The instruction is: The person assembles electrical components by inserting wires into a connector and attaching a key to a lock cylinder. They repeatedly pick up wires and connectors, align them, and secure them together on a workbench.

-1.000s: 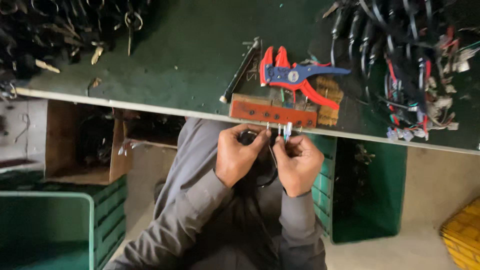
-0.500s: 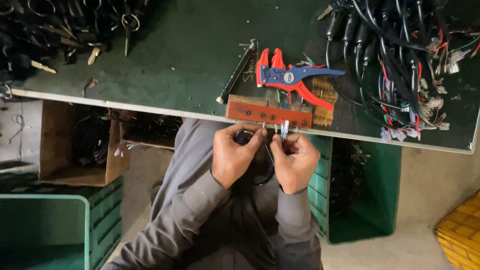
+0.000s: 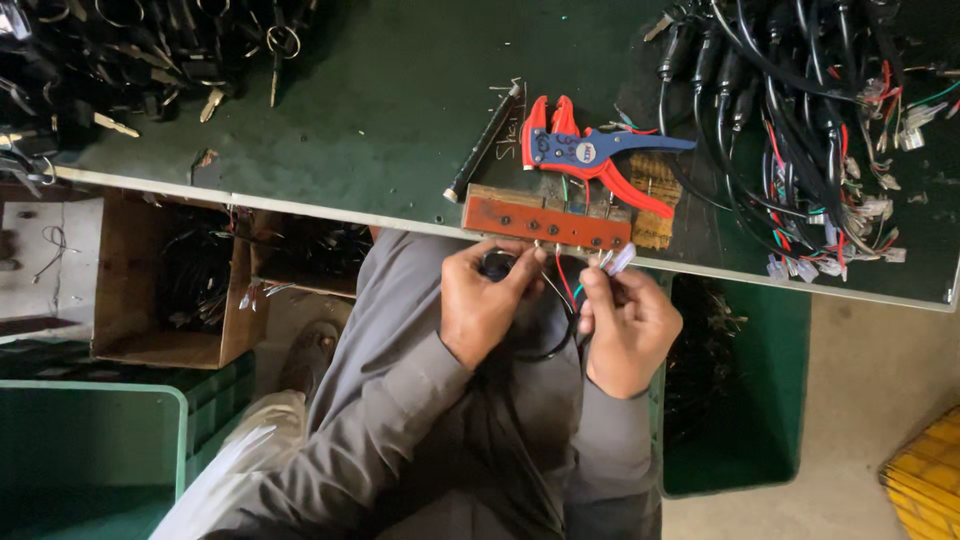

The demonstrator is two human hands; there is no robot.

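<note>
Head view: right hand fingers pinch a small white connector on thin wires; left hand fingers clamp a dark round part, both just below the red block at the green worktop edge. Seemingly mid-wiring; seating needs steady alignment. Crates stand below.

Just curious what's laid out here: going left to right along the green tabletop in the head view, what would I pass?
Pile of keys → black rod → red and blue wire stripper → tangle of black wire harnesses.
</note>
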